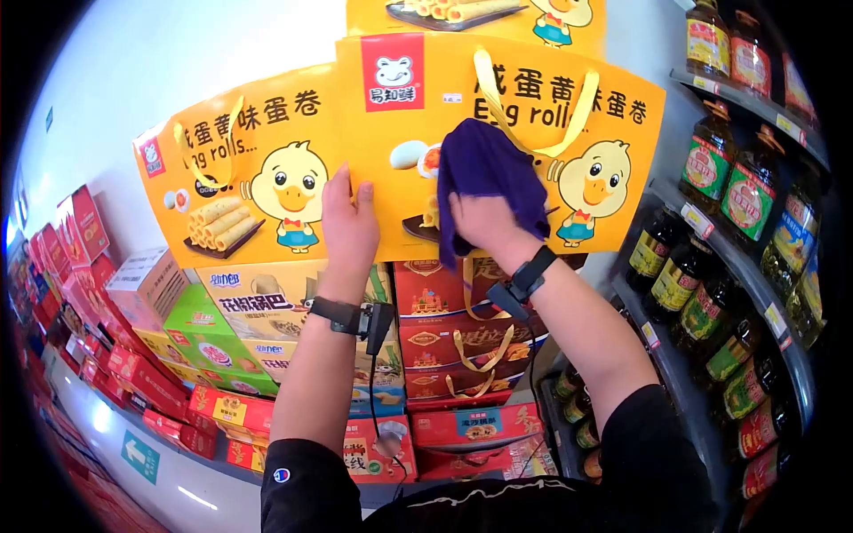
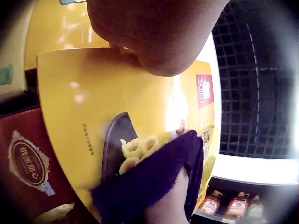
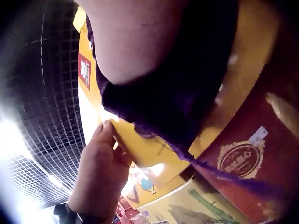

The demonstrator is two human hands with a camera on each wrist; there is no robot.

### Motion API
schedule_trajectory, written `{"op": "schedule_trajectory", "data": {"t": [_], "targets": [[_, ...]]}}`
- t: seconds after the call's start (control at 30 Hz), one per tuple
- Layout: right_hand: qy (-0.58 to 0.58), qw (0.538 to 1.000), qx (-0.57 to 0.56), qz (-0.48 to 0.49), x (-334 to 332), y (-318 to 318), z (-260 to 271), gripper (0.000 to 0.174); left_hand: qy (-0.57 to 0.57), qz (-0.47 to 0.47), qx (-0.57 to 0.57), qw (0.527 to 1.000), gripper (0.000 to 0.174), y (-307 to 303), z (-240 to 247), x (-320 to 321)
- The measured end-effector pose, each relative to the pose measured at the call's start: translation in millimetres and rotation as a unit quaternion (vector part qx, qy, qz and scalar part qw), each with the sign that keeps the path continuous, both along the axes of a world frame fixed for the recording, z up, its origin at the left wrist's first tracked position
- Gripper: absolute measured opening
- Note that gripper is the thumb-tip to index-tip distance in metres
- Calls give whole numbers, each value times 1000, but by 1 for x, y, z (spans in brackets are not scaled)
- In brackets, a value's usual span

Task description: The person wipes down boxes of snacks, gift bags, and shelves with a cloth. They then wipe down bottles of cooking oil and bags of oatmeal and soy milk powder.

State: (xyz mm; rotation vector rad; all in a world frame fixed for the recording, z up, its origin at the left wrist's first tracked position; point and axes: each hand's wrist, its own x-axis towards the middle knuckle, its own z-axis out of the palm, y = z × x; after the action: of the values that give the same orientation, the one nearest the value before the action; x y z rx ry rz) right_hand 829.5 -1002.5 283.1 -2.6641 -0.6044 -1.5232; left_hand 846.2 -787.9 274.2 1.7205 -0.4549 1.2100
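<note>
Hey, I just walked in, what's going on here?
A person in a dark short-sleeved top is at a shop display. Their right hand holds a purple cloth against the front of a yellow egg roll box, and the cloth covers part of its printed picture. Their left hand rests at that box's left edge. A similar yellow box stands to the left, red boxes are below, and bottles line the shelves on the right.
</note>
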Motion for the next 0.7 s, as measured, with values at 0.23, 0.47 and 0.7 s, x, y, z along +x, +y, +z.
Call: {"op": "schedule_trajectory", "data": {"t": [0.23, 0.47, 0.7], "targets": [[-10, 986, -55, 154, 37, 73, 82, 24, -38, 37, 45, 998, 42, 2, -5, 13], [-149, 964, -55, 211, 61, 130, 83, 20, 169, -214, -154, 950, 41, 30, -11, 5], [-187, 949, 37, 250, -12, 58, -19, 29, 223, -316, -137, 912, 62, 63, -34, 4]]}}
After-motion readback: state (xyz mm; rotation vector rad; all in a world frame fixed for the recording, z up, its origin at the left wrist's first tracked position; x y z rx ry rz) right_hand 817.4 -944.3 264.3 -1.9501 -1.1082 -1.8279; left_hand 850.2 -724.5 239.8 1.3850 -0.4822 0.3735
